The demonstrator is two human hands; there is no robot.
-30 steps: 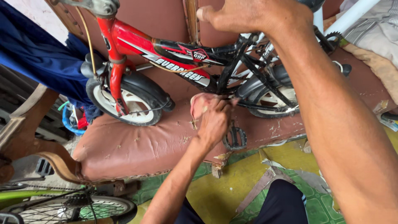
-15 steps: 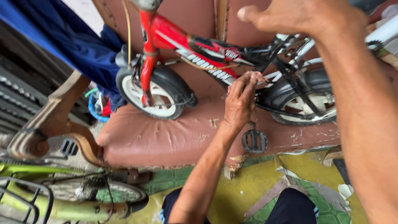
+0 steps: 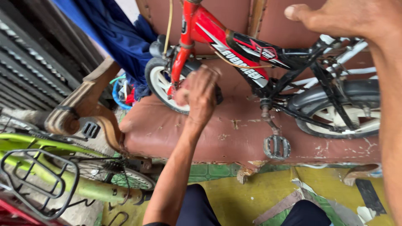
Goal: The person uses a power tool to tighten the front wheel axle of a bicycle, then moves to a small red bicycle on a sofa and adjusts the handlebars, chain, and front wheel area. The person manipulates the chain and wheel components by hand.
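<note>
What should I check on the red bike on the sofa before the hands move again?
1. Left hand placed at the front wheel: ok, it is over the tyre's rear edge.
2. What its fingers hold: cannot tell, the hand hides it.
3. Right hand steadying the frame: cannot tell, it is at the top edge above the red bicycle.
4. Bike resting on the sofa seat: ok, both wheels are on the cushion.
5. Pedal free: ok, it hangs at the seat's front, untouched.
</note>
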